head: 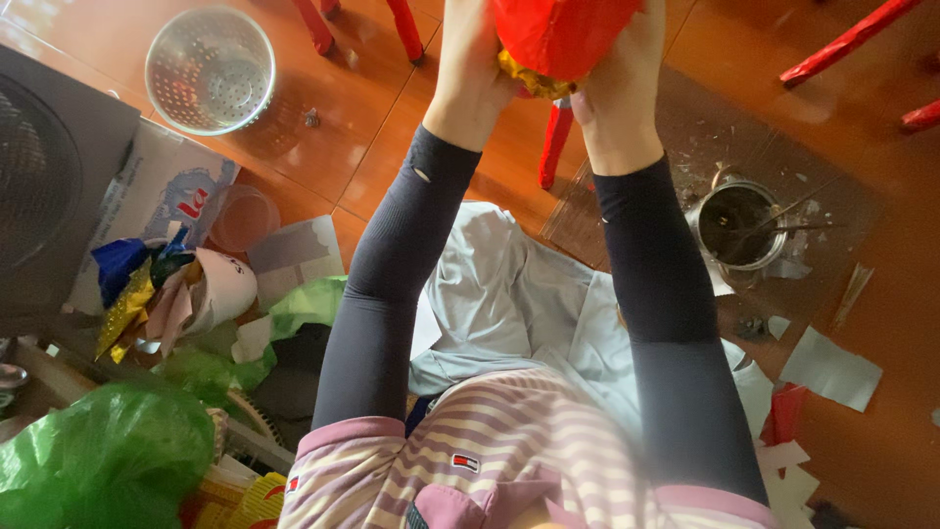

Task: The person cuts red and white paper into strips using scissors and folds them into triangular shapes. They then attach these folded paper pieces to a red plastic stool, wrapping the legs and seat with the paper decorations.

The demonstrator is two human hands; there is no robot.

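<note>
Gripping a red paper object [563, 34] with a gold trim at its underside, left hand [473, 69] and right hand [627, 83] closed against its two sides, raised above the tiled floor [333, 137]. Below: metal colander [210, 69] far left, metal pot [736, 223] with sticks right, paper scraps [830, 367] nearby.

Glossy reddish-brown floor tiles [323, 147] fill the frame, catching soft daylight at the upper left. Red furniture legs [842, 41] cross the upper right, and more stand at top centre. A dark grey fan housing [44, 176] sits at the left edge. A scuffed transparent mat [685, 127] covers the floor right of centre.
</note>
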